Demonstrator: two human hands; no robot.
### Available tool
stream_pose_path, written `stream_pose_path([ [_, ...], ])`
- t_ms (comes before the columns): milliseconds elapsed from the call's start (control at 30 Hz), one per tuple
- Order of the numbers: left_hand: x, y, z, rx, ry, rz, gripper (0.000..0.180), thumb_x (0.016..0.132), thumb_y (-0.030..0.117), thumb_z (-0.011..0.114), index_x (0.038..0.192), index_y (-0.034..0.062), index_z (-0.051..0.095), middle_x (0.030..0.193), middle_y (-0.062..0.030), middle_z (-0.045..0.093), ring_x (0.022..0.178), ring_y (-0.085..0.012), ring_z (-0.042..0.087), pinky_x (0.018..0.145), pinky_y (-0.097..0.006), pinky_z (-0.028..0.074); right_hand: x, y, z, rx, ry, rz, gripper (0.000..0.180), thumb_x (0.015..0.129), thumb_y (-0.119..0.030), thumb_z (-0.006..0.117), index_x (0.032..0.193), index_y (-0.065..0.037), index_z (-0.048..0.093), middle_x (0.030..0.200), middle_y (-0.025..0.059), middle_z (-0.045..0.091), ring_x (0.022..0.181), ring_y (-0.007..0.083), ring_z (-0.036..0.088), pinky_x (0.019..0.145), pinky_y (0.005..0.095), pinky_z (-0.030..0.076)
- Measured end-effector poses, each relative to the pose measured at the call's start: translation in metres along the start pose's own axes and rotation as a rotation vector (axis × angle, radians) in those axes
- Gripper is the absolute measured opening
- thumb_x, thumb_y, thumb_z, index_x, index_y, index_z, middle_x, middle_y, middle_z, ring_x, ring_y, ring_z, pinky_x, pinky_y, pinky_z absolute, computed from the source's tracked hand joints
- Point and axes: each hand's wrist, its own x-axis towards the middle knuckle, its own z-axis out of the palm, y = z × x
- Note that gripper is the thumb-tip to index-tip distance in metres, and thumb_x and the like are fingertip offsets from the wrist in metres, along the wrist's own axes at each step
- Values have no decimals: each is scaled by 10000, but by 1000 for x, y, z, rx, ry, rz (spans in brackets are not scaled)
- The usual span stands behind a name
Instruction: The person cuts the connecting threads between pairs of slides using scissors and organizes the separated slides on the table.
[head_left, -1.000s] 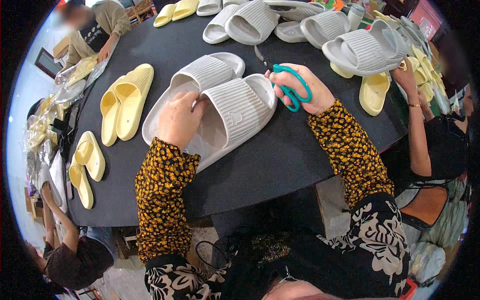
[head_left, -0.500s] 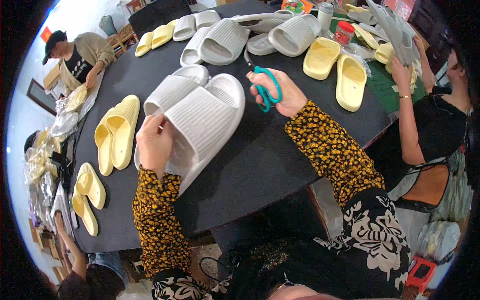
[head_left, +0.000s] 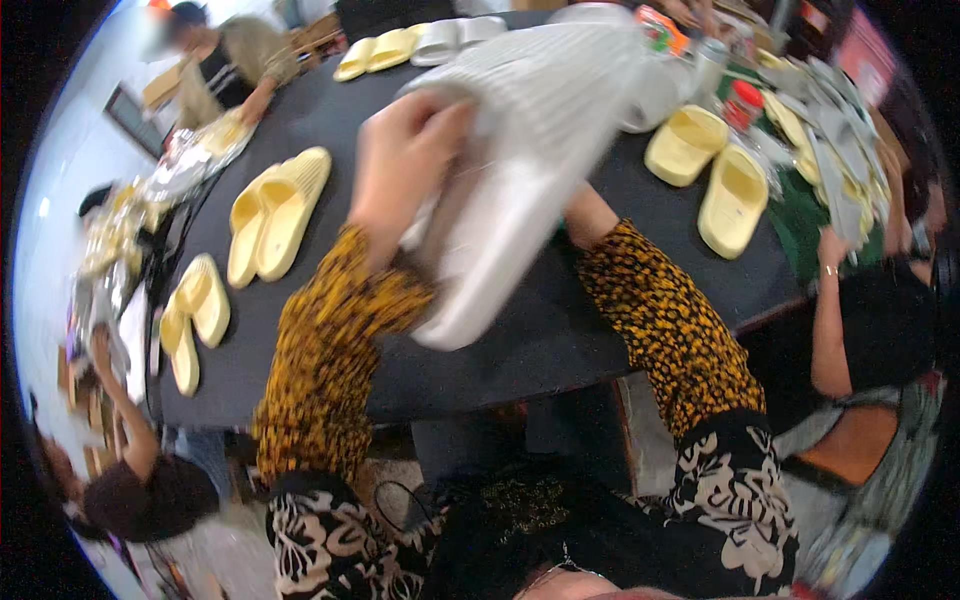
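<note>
My left hand [head_left: 405, 165] is closed on a pale grey slide slipper [head_left: 530, 130], its fingers tucked into the foot opening under the ribbed strap. The slipper is lifted off the table and tilted, toe end up and away from me, and blurred by motion. Whether its mate is still with it, I cannot tell. Behind the slipper lies most of my right hand [head_left: 592, 215]; only its wrist side shows at the slipper's right edge. Its fingers and anything in them are hidden.
The dark table [head_left: 520, 365] bears pairs of yellow slippers [head_left: 275, 220] at left and more yellow slippers [head_left: 735, 200] at right. A red-lidded jar [head_left: 742, 103] stands beyond. Co-workers sit at left and right; one right-hand person's arm [head_left: 830, 310] reaches toward piled slippers.
My left hand has raised the grey slipper up and rightward, so it now covers my right hand and the teal-handled scissors that hand was holding. The view has shifted too.
</note>
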Motion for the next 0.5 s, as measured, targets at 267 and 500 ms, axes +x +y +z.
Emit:
stream_pose_path([
  [267, 61, 75, 165, -121, -55, 87, 230, 691, 171, 624, 701, -58, 644, 754, -255, 626, 779, -341, 645, 744, -399, 503, -6, -3, -1, -109, -158, 131, 243, 830, -179, 632, 952, 19, 561, 730, 64, 587, 587, 134, 564, 521, 243, 489],
  [500, 86, 65, 277, -33, -218, -113, 211, 685, 141, 648, 807, -30, 657, 892, -235, 640, 895, -331, 634, 774, -381, 520, 5, -11, 6, -188, -141, 259, 222, 843, -182, 621, 942, 7, 563, 726, 62, 589, 595, 137, 571, 524, 240, 496],
])
